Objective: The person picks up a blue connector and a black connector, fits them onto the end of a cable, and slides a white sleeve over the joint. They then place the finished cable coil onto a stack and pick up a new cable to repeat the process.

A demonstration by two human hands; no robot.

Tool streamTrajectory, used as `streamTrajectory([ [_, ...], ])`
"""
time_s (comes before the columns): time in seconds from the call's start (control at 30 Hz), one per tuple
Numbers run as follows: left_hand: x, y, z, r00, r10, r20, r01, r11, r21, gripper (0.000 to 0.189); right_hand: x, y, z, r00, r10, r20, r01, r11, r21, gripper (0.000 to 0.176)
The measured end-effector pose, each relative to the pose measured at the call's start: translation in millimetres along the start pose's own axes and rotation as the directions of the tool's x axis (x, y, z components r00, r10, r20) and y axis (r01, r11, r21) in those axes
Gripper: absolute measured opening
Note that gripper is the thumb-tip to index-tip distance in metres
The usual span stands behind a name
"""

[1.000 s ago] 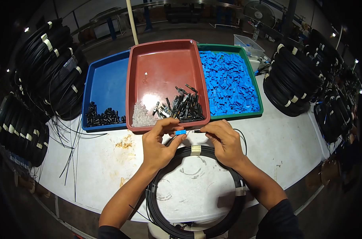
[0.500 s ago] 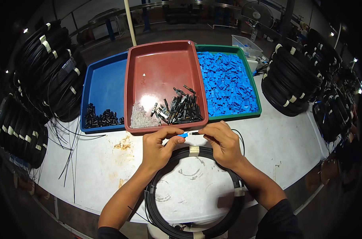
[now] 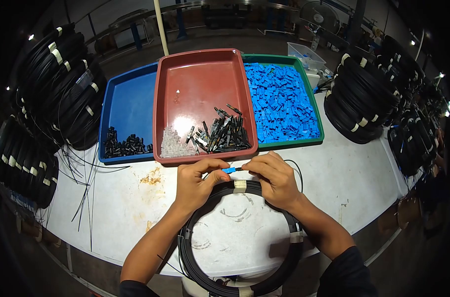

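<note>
My left hand [image 3: 198, 182] pinches a small blue connector housing [image 3: 228, 170] between thumb and fingers. My right hand [image 3: 272, 178] holds the thin black cable end [image 3: 241, 169] that runs into the blue housing from the right. Both hands meet just in front of the red tray [image 3: 205, 79], above a taped coil of black cable [image 3: 240, 237] lying on the white table [image 3: 121, 208].
The red tray holds black connector parts [image 3: 225, 134] and clear pieces [image 3: 173, 146]. A blue tray [image 3: 128, 104] with small black parts sits left; a green tray [image 3: 320, 121] full of blue housings sits right. Stacks of black cable coils [image 3: 62, 84] [image 3: 363, 99] flank the table.
The two hands have drawn closer together, and the blue housing now sits further onto the cable end. The view shifted slightly.
</note>
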State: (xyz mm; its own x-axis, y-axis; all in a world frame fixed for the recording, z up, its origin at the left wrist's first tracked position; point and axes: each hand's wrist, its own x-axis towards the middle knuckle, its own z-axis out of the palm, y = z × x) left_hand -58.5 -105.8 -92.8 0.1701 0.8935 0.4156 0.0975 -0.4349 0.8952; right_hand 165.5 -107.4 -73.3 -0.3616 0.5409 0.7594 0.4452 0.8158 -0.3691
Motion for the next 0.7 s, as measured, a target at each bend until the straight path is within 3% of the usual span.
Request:
streamTrajectory([
  [0.13,0.8,6.9,-0.4,0.999,0.004,0.039,-0.005,1.000,0.025,0.014,0.5,0.8,1.8,1.000,-0.025,0.015,0.024,0.997,0.076,0.024],
  [0.23,0.7,10.4,-0.4,0.991,0.086,0.104,-0.098,0.988,0.115,0.018,-2.2,-5.9,0.4,0.995,0.085,0.060,-0.093,0.987,0.133,0.020],
  [0.33,0.5,15.6,-0.3,0.975,0.195,0.108,-0.209,0.967,0.146,0.025,-1.4,-5.9,-0.4,0.994,0.085,0.070,-0.092,0.990,0.110,0.020],
  [0.53,0.5,14.5,-1.1,0.979,0.155,0.131,-0.181,0.960,0.214,0.022,-5.0,-3.4,-0.5,0.993,0.065,0.095,-0.073,0.994,0.081,0.018],
  [0.63,3.2,16.5,4.7,0.957,0.291,-0.002,-0.283,0.930,0.236,0.023,-5.7,-1.3,0.3,0.998,0.024,0.055,-0.027,0.998,0.059,0.019],
  [0.7,1.7,15.2,1.4,0.959,0.284,0.018,-0.280,0.928,0.247,0.023,-5.5,-0.9,1.4,0.999,0.008,0.037,-0.010,0.998,0.064,0.021],
])
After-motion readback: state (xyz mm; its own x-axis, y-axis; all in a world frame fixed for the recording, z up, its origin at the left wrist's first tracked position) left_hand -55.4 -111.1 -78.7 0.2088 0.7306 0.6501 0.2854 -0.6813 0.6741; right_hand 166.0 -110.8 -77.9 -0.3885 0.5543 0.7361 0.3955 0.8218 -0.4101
